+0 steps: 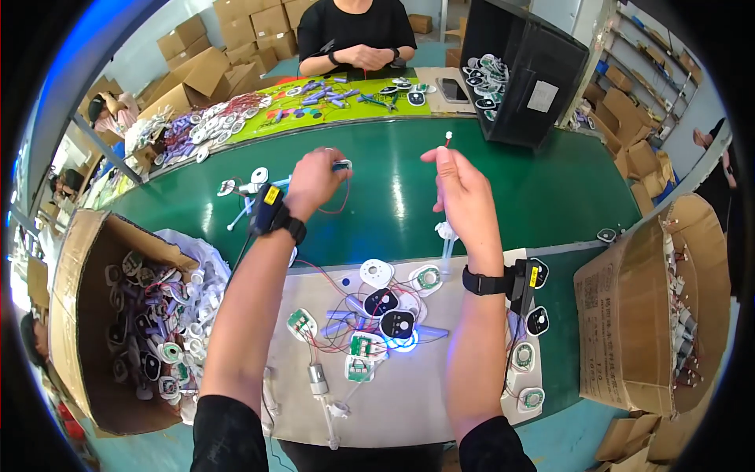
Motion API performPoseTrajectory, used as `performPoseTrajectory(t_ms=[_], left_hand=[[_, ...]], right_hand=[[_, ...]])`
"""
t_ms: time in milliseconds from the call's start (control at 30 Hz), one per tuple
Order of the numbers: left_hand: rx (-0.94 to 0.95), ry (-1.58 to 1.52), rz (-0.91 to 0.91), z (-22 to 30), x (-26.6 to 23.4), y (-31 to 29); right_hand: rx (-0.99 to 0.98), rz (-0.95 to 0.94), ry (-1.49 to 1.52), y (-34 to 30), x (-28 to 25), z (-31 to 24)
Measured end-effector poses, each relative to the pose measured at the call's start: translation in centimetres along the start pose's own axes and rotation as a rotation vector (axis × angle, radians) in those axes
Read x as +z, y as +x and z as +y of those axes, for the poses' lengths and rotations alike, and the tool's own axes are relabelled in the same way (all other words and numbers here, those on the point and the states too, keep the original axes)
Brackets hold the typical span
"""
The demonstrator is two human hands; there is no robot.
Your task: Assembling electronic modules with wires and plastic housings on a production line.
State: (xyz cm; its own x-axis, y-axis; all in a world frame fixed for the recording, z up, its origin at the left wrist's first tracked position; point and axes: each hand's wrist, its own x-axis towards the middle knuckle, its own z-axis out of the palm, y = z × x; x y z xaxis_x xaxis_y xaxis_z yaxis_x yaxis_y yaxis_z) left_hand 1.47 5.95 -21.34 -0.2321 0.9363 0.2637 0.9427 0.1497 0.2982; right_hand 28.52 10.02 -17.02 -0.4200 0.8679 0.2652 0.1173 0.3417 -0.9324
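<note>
My left hand (314, 182) is closed over the green belt, its fingertips pinching a small dark-and-white part (342, 165) mostly hidden by the hand. A thin red wire (346, 197) loops down from it. Opposite, my right hand (465, 189) is closed on a red wire lead, and its white connector (448, 135) sticks up above the fingertips. Just under that hand shows a white fitting (446, 230) with a clear tube below; whether the hand holds it too, I cannot tell. Beside my left hand, white parts with pale blue tubes (250, 189) lie on the belt.
The grey board (409, 401) before me bears wired circuit boards (366, 344), black-faced covers (397, 323) and a small motor (317, 379). Cardboard boxes of parts stand left (79, 291) and right (621, 315). Across the green belt (550, 189), a person works near a black bin (523, 79).
</note>
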Motion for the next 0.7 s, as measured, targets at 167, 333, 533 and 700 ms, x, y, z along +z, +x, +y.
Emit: performPoseTrajectory(t_ms=[167,333,533,700], left_hand=[[-0.421,-0.820,0.150,4.4,-0.8,-4.1],[-0.499,-1.305,0.229,3.4,1.2,-8.5],[-0.412,-1.287,0.390,3.5,1.6,-10.1],[-0.196,-1.297,0.280,1.4,3.1,-10.0]], right_hand=[[0.011,-0.047,0.079,0.0,-0.3,0.1],[0.062,-0.078,0.147,0.0,0.8,0.4],[0.048,-0.152,0.087,0.3,2.3,1.2],[-0.092,-0.077,-0.116,-0.1,4.0,-0.7]])
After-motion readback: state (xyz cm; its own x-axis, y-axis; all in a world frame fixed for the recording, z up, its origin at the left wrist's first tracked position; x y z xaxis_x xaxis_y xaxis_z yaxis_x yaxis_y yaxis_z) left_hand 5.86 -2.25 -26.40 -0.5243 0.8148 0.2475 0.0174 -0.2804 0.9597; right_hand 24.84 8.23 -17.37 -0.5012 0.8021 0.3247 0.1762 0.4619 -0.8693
